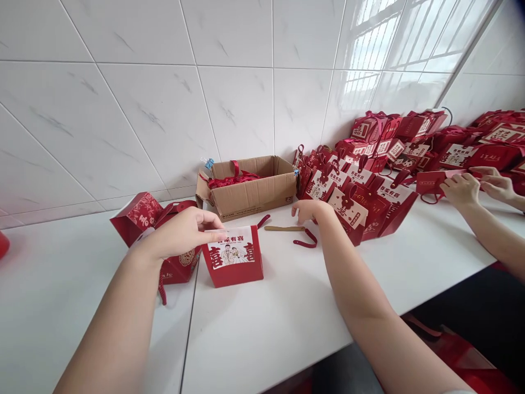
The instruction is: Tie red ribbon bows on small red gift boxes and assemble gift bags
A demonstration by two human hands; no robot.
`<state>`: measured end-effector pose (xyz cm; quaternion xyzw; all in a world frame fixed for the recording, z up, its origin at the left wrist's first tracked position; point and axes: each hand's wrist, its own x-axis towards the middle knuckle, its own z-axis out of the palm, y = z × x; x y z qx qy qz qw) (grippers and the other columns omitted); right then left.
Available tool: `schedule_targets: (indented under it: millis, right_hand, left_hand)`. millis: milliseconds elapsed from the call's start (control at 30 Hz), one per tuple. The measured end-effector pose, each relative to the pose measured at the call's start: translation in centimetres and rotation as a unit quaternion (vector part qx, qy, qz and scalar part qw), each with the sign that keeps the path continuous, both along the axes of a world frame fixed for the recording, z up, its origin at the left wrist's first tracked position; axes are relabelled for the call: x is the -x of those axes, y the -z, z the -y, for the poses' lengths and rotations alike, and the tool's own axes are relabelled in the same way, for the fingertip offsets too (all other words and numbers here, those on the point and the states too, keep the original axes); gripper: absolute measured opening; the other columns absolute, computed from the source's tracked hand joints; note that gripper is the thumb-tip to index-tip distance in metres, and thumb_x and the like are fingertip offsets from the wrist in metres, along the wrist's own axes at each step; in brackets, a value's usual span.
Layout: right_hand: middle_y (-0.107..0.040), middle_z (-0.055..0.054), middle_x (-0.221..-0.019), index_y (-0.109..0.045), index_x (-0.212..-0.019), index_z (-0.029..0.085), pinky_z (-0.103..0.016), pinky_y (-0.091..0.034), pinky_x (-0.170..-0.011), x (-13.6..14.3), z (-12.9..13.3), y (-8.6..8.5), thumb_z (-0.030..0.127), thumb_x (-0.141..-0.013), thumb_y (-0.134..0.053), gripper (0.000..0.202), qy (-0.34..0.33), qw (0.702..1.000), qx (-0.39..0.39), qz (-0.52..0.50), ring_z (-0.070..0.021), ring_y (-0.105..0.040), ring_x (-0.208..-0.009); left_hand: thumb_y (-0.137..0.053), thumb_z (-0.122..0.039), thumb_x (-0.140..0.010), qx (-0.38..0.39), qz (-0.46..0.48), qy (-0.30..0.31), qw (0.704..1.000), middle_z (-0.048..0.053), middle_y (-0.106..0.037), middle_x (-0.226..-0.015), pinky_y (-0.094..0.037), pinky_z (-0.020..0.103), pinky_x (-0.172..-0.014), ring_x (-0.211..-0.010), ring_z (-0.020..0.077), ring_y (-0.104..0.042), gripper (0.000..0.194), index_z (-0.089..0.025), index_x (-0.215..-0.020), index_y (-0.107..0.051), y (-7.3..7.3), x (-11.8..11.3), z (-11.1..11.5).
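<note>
My left hand (200,227) pinches the top edge of a small red gift box (238,276), which stands on the table with a white printed panel of a couple and red characters. My right hand (311,209) hovers over the table to the right, fingers bent downward and apart, with nothing visible in it. Close by lie a dark red strap (307,241) bent into a hook, a flat tan strip (283,228), and another dark red strap (263,220) partly behind the gift box. Beside my right hand stand several red gift bags with loop handles (348,210).
An open cardboard box (254,198) with red ribbons (233,179) stands against the tiled wall, blue binder clips (209,163) on it. More red boxes (135,219) are behind my left arm. At right, a co-worker's hands (463,189) hold a red box before piled boxes (457,156).
</note>
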<state>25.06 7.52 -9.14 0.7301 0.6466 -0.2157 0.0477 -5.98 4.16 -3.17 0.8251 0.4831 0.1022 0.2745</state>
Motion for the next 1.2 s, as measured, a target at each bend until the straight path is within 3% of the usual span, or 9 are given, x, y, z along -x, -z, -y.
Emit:
schedule_targets:
  millis: [133,300,433,567,733,967,1100,1200]
  right_hand:
    - [-0.065,-0.010,-0.114,-0.065,-0.106,0.021,-0.028,-0.048,-0.065,0.7,-0.5,0.9,0.014,-0.072,-0.063,0.034,-0.036,0.993,-0.096,-0.050,-0.0218,-0.064,-0.088]
    - [-0.070,-0.009,-0.096,-0.068,-0.088,0.018,-0.026,-0.045,-0.061,2.9,-1.5,2.2,0.011,-0.076,-0.057,0.018,-0.090,0.976,-0.171,-0.098,-0.0193,-0.063,-0.077]
    - [-0.067,-0.006,-0.107,-0.067,-0.099,0.019,-0.022,-0.043,-0.073,6.6,-2.1,3.4,0.016,-0.083,-0.055,0.020,-0.185,0.943,-0.231,-0.151,-0.0154,-0.062,-0.091]
    - [-0.066,-0.007,-0.110,-0.063,-0.110,0.021,-0.023,-0.040,-0.072,10.3,-2.3,5.8,0.030,-0.076,-0.071,0.036,-0.252,0.925,-0.234,-0.163,-0.0190,-0.059,-0.099]
    - [-0.066,-0.012,-0.101,-0.059,-0.105,0.014,-0.024,-0.034,-0.063,12.0,-2.3,8.1,0.032,-0.083,-0.064,0.029,-0.219,0.935,-0.245,-0.132,-0.0213,-0.058,-0.092]
    - [-0.064,-0.008,-0.097,-0.061,-0.101,0.018,-0.024,-0.031,-0.062,12.1,-1.6,8.2,0.023,-0.091,-0.049,0.016,-0.250,0.921,-0.275,-0.116,-0.0177,-0.056,-0.086]
    - [-0.062,-0.008,-0.094,-0.067,-0.088,0.017,-0.025,-0.033,-0.064,12.4,-1.6,8.7,0.019,-0.090,-0.046,0.021,-0.262,0.917,-0.277,-0.116,-0.0180,-0.056,-0.086]
    - [-0.063,-0.008,-0.100,-0.067,-0.092,0.017,-0.024,-0.035,-0.066,12.2,-2.0,9.1,0.015,-0.088,-0.044,0.024,-0.241,0.919,-0.284,-0.126,-0.0167,-0.057,-0.086]
  left_hand:
    - [-0.069,-0.045,-0.070,0.042,-0.029,0.030,0.998,0.002,-0.071,-0.071,-0.050,0.023,-0.056,-0.069,0.0190,-0.065,0.021,-0.025,-0.072,-0.074,-0.4,0.8,0.2]
    - [-0.073,-0.031,-0.064,0.162,0.004,0.097,0.982,0.006,-0.074,-0.081,-0.057,0.031,-0.072,-0.081,0.0258,-0.069,0.009,-0.025,-0.070,-0.076,-0.9,0.9,1.2]
    - [-0.072,-0.028,-0.064,0.181,0.018,0.100,0.978,0.006,-0.074,-0.083,-0.057,0.033,-0.076,-0.085,0.0282,-0.069,0.008,-0.026,-0.069,-0.077,-1.0,0.7,1.5]
    - [-0.071,-0.027,-0.065,0.168,0.004,0.106,0.980,0.005,-0.074,-0.083,-0.057,0.031,-0.076,-0.084,0.0261,-0.069,0.008,-0.025,-0.070,-0.077,-0.9,0.7,1.4]
    - [-0.069,-0.025,-0.066,0.154,-0.001,0.107,0.982,0.004,-0.074,-0.083,-0.056,0.031,-0.076,-0.083,0.0241,-0.069,0.009,-0.022,-0.071,-0.076,-0.9,0.6,1.6]
    - [-0.070,-0.027,-0.066,0.166,0.014,0.105,0.980,0.005,-0.075,-0.082,-0.057,0.032,-0.075,-0.083,0.0262,-0.069,0.011,-0.025,-0.074,-0.077,-1.0,0.6,1.8]
    - [-0.071,-0.028,-0.063,0.166,0.029,0.099,0.981,0.006,-0.074,-0.081,-0.057,0.033,-0.075,-0.084,0.0280,-0.069,0.011,-0.027,-0.072,-0.077,-0.8,0.7,1.7]
    - [-0.072,-0.028,-0.062,0.158,0.027,0.098,0.982,0.006,-0.074,-0.080,-0.057,0.033,-0.074,-0.083,0.0279,-0.069,0.012,-0.027,-0.073,-0.077,-0.8,0.8,1.6]
